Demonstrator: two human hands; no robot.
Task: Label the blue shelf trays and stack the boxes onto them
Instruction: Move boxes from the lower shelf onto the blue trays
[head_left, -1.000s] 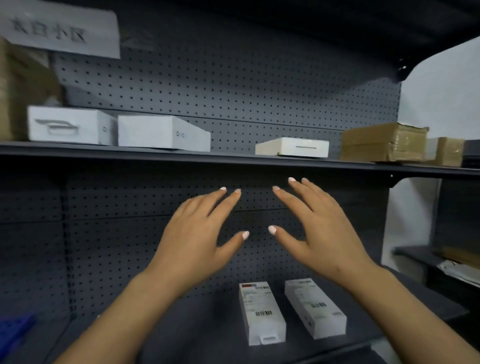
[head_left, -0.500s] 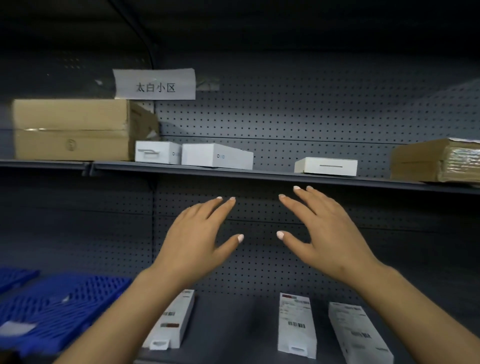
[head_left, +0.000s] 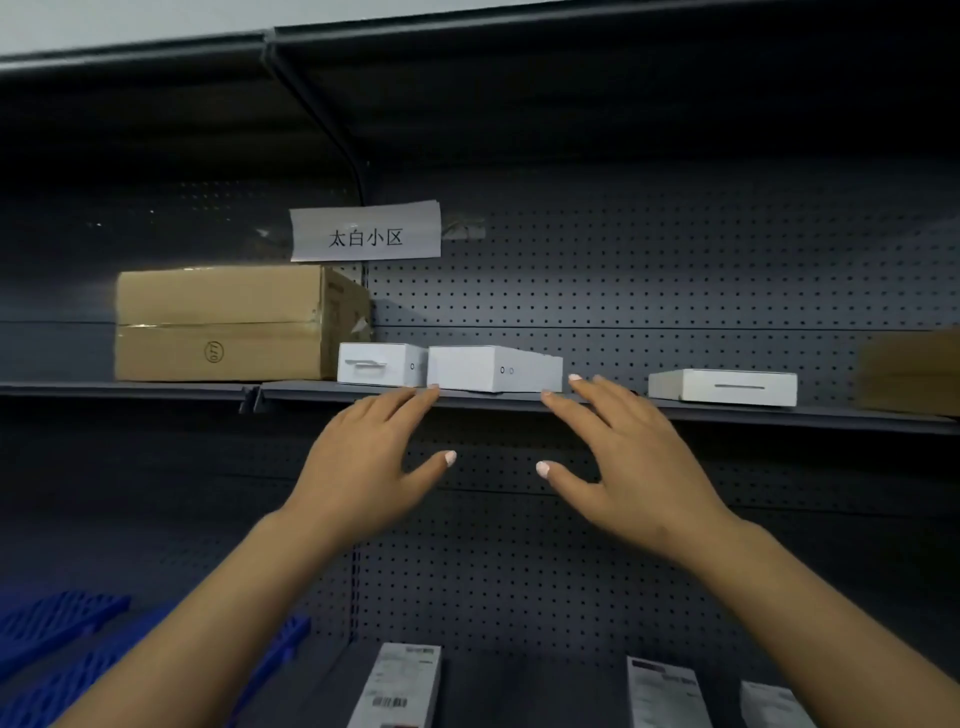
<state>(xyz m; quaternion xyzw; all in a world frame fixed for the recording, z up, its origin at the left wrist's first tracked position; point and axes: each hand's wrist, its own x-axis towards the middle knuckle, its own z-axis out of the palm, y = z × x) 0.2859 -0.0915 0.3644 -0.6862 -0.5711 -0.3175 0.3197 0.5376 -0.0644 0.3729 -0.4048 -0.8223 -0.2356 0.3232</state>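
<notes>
My left hand (head_left: 371, 460) and my right hand (head_left: 621, 457) are raised with fingers spread, empty, their fingertips at the front edge of the upper shelf (head_left: 727, 413). Just above them on that shelf lies a white box with two small dots (head_left: 493, 369), between the two hands. Beside it to the left sits a white box with a handle mark (head_left: 379, 364). A flatter white box (head_left: 727, 387) lies further right. Blue slotted trays (head_left: 67, 654) show at the lower left on the lower shelf.
A large brown carton (head_left: 228, 322) stands at the left of the upper shelf, under a paper sign (head_left: 366, 238) taped to the pegboard. Another brown box (head_left: 909, 371) is at the right edge. Three white labelled boxes (head_left: 400, 686) lie on the lower shelf.
The view has swung left and upward. Both hands have risen from the pegboard's middle to the upper shelf's edge, either side of the white dotted box.
</notes>
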